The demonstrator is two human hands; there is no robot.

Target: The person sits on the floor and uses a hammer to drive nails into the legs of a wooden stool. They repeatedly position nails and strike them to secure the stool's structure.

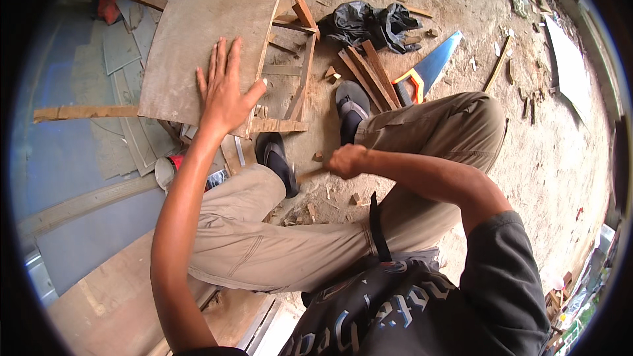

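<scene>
My left hand [224, 89] lies flat with fingers spread on a worn plywood panel [198, 20]. The panel is fixed to a wooden frame [308, 69] with legs and crossbars, which looks like a small piece of furniture tipped on its side. Between my knees, apart from the frame, my right hand [347, 161] is closed in a fist around a wooden handle [312, 174]. That handle juts out to the left and is smeared by motion. What sits at its far end cannot be made out.
A handsaw [438, 62] with an orange and black grip lies right of several wood strips [369, 76]. Beyond them is a crumpled black plastic bag [362, 23]. A paint bucket [165, 173] stands by my left leg. Wood scraps litter the concrete floor [547, 178].
</scene>
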